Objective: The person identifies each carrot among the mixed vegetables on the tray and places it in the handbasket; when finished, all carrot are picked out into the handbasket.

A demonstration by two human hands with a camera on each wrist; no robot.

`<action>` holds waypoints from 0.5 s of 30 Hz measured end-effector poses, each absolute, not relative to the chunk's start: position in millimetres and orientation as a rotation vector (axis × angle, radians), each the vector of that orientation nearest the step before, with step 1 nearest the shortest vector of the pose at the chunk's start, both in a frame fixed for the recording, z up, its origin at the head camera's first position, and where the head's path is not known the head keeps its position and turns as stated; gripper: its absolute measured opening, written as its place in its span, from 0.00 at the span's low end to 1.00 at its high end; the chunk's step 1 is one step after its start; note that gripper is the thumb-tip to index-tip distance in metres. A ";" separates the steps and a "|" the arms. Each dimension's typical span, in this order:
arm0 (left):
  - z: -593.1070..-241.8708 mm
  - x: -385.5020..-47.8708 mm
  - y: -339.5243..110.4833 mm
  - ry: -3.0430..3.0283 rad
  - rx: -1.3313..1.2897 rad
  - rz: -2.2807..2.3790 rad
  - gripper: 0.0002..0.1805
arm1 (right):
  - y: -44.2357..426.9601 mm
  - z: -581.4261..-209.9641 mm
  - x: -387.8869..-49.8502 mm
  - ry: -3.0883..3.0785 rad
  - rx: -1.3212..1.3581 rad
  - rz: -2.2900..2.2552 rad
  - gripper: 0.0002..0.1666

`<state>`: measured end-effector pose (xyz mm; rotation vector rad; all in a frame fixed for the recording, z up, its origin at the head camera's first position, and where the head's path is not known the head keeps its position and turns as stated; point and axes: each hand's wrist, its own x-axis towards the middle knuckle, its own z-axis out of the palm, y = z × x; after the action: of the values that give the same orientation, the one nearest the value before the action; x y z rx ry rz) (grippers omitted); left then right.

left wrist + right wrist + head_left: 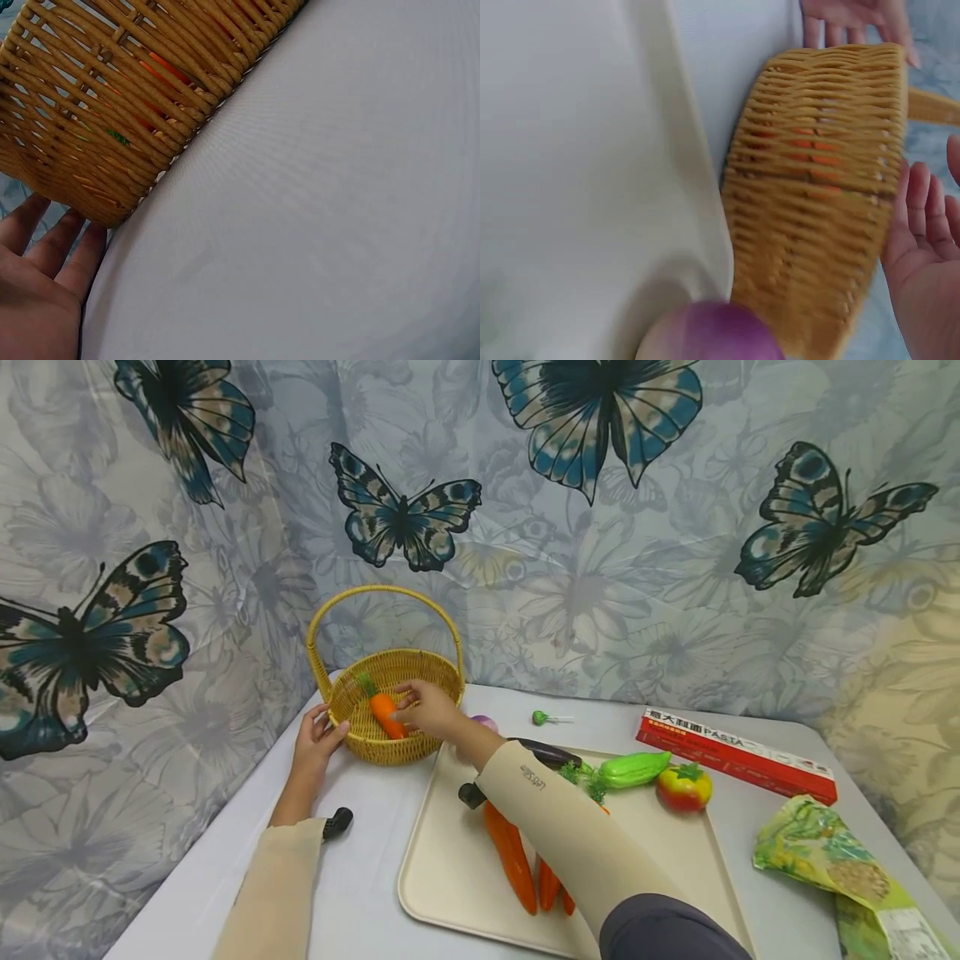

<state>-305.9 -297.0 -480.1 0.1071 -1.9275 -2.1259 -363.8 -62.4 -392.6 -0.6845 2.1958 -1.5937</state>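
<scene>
A yellow wicker basket [382, 750] with a tall handle stands at the back left of the table. My left hand [315, 750] holds its left rim, thumb at the edge and fingers along the outer wall. An orange carrot [385, 713] with a green top leans inside; orange shows through the weave in both wrist views. My right hand [433, 708] reaches over the basket's right rim, fingertips beside the carrot. In the right wrist view the right hand's fingers [922, 214] are loosely bent and apart from the thumb, with nothing seen between them.
A beige tray [450, 893] holds several carrots [512, 860], an eggplant [551, 753], a green gourd-like vegetable [633, 769] and a red-yellow tomato [684, 787]. A purple-white round vegetable [712, 334] sits by the basket. A pasta box [735, 756], green packet [847, 868] and lollipop-like green item [540, 717] lie around.
</scene>
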 end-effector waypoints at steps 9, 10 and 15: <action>-464.8 -296.7 -288.0 -1.953 0.097 -2.136 0.39 | 17.1 -381.6 -339.0 2.339 -0.796 -1.489 0.28; -465.2 -297.3 -288.3 -1.948 0.092 -2.142 0.39 | 26.5 -381.0 -334.7 2.360 -0.792 -1.474 0.28; -475.6 -303.3 -296.1 -1.921 0.114 -2.153 0.39 | 66.5 -386.5 -314.7 2.380 -0.707 -1.483 0.28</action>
<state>-303.3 -296.1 -475.6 0.1136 -1.9214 -2.1528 -314.7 66.5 -386.5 -0.7073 2.3802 -1.4835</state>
